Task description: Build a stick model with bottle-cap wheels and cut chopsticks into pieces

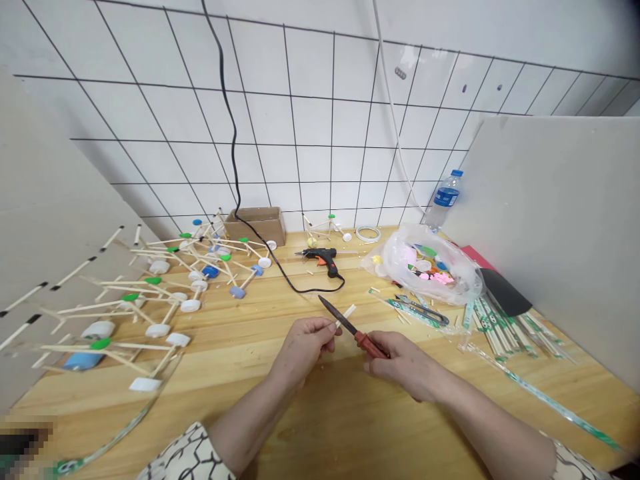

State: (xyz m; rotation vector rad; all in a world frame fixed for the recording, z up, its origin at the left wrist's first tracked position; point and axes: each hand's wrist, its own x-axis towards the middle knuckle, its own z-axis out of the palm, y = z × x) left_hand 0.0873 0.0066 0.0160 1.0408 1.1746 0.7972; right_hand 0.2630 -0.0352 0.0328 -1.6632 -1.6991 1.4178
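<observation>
My left hand [309, 343] pinches a short pale wooden stick [351, 311] between thumb and fingers. Closed round the red handle of a cutting tool [369, 345] is my right hand [400, 363]. The tool's dark, pointed blade slants up to the left and crosses the stick just beyond my left fingertips. Whether it is a knife or closed scissors I cannot tell. Behind both hands a black glue gun [327, 256] with an orange trigger lies on the wooden table [320, 427].
Several stick frames [131, 300] with bottle-cap wheels crowd the left side. A cardboard box [260, 225] and tape roll [368, 233] stand at the back. On the right are a plastic bag [400, 240] of caps, a utility knife [425, 311], wrapped chopsticks [495, 330] and a water bottle [444, 200].
</observation>
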